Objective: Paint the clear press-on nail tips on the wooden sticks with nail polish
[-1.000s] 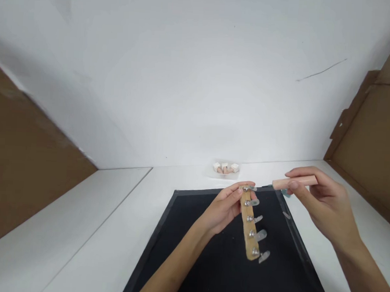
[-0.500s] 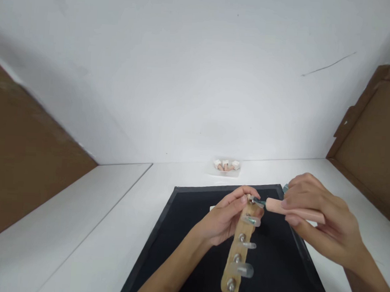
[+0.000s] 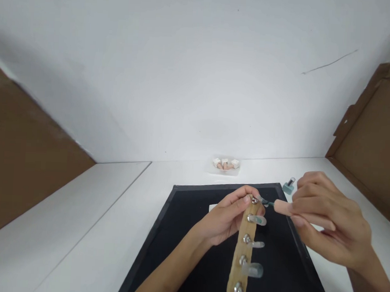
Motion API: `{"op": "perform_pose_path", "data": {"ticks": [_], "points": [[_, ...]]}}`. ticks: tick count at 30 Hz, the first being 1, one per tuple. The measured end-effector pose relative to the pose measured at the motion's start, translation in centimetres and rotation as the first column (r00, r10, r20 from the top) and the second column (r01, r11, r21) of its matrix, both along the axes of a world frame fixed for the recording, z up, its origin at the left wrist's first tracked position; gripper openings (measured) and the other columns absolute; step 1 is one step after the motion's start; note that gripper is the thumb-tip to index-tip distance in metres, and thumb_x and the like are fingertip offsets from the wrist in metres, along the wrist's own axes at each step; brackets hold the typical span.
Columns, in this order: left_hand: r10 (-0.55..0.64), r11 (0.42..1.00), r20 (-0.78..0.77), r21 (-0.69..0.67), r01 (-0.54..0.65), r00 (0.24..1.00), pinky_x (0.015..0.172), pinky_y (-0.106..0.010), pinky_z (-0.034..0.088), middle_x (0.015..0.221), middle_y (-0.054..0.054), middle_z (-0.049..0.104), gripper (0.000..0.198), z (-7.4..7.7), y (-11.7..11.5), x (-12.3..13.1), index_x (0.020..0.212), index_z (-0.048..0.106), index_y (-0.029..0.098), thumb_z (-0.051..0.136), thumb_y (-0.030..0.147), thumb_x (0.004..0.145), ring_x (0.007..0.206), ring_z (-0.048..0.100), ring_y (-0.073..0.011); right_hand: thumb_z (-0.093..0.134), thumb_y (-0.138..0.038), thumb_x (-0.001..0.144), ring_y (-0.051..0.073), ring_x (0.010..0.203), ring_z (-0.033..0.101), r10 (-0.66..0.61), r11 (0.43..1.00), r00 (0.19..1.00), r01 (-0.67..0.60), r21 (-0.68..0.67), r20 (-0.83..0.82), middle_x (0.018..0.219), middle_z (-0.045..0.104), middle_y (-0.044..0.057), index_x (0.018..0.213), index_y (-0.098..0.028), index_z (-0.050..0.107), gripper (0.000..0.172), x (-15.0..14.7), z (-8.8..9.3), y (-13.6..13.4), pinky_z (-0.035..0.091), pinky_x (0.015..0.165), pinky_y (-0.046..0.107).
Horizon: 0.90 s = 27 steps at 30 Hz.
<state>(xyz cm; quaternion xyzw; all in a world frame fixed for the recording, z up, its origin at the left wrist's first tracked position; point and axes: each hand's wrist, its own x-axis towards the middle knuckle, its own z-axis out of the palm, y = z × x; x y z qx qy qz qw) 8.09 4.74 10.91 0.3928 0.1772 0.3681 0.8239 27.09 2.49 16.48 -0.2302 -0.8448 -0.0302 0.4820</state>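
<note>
My left hand (image 3: 230, 214) grips the far end of a wooden nail tip stand (image 3: 241, 250), held lengthwise over the black mat. Several clear false nails (image 3: 252, 269) stick out to the right from metal posts along it. The second nail from the far end carries a streak of green. Between the fingers of my right hand (image 3: 332, 220) is a nail polish brush (image 3: 283, 207) with a peach-coloured handle. Its green-coated bristles point left and touch, or nearly touch, the farthest nail, by my left fingertips. Beyond my right hand stands a small blue-green nail polish bottle (image 3: 288, 187), uncapped.
The black mat (image 3: 183, 233) lies on a white table (image 3: 111, 211). At the back, a clear tray (image 3: 224, 170) holds several peach-and-white pieces. A white object (image 3: 212, 207) peeks out behind my left hand. Brown cardboard panels (image 3: 374, 126) stand at both sides, a white wall behind.
The nail tip stand has shifted slightly right and turned a little. My right hand has drawn right with the brush, and the polish bottle now shows more fully.
</note>
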Motion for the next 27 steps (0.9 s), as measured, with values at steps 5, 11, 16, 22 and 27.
{"op": "perform_pose_path", "data": {"ticks": [5, 11, 16, 22, 27], "points": [[0.017, 0.999, -0.018, -0.029, -0.018, 1.000, 0.054, -0.018, 0.039, 0.066, 0.001, 0.059, 0.026, 0.38, -0.29, 0.08, 0.084, 0.055, 0.017, 0.068, 0.038, 0.076, 0.056, 0.054, -0.0071, 0.056, -0.005, 0.074, 0.016, 0.052, 0.054, 0.030, 0.999, 0.999, -0.029, 0.019, -0.038, 0.059, 0.060, -0.002, 0.088, -0.023, 0.058, 0.022, 0.11, 0.02, 0.00, 0.044, 0.056, 0.036], [0.004, 0.998, -0.010, -0.064, -0.004, 1.000, 0.052, -0.017, 0.039, 0.067, 0.001, 0.060, 0.027, 0.69, -0.41, 0.07, 0.083, 0.055, 0.016, 0.070, 0.037, 0.075, 0.057, 0.055, -0.0072, 0.055, -0.005, 0.074, 0.015, 0.048, 0.052, -0.001, 1.000, 0.999, 0.001, 0.005, -0.034, 0.052, 0.057, -0.004, 0.081, -0.023, 0.058, 0.020, -0.01, -0.24, 0.22, 0.044, 0.057, 0.036], [0.015, 0.995, -0.011, -0.100, -0.016, 1.000, 0.052, -0.017, 0.040, 0.067, 0.000, 0.062, 0.028, 0.73, -0.45, 0.14, 0.084, 0.055, 0.016, 0.072, 0.036, 0.073, 0.059, 0.058, -0.0082, 0.054, -0.006, 0.076, 0.015, 0.049, 0.054, 0.045, 0.999, 0.997, -0.044, 0.007, -0.061, 0.059, 0.061, -0.002, 0.090, -0.024, 0.058, 0.023, -0.01, -0.19, 0.24, 0.044, 0.058, 0.037], [0.032, 0.994, -0.014, -0.102, -0.033, 0.999, 0.052, -0.017, 0.040, 0.068, 0.000, 0.061, 0.026, 0.77, -0.56, 0.19, 0.082, 0.057, 0.016, 0.071, 0.036, 0.073, 0.059, 0.056, -0.0080, 0.054, -0.004, 0.073, 0.015, 0.048, 0.050, 0.001, 1.000, 1.000, -0.001, 0.029, -0.014, 0.052, 0.054, -0.003, 0.080, -0.023, 0.057, 0.020, -0.12, -0.05, 0.17, 0.042, 0.054, 0.035], [0.044, 0.992, -0.011, -0.115, -0.045, 0.999, 0.053, -0.017, 0.040, 0.067, 0.001, 0.060, 0.026, 0.91, -0.51, 0.18, 0.082, 0.058, 0.016, 0.072, 0.036, 0.073, 0.057, 0.055, -0.0073, 0.054, -0.007, 0.074, 0.016, 0.051, 0.052, 0.007, 0.997, 1.000, -0.009, 0.075, 0.018, 0.057, 0.058, -0.001, 0.081, -0.022, 0.059, 0.017, -0.13, 0.09, 0.29, 0.042, 0.053, 0.035]]}}
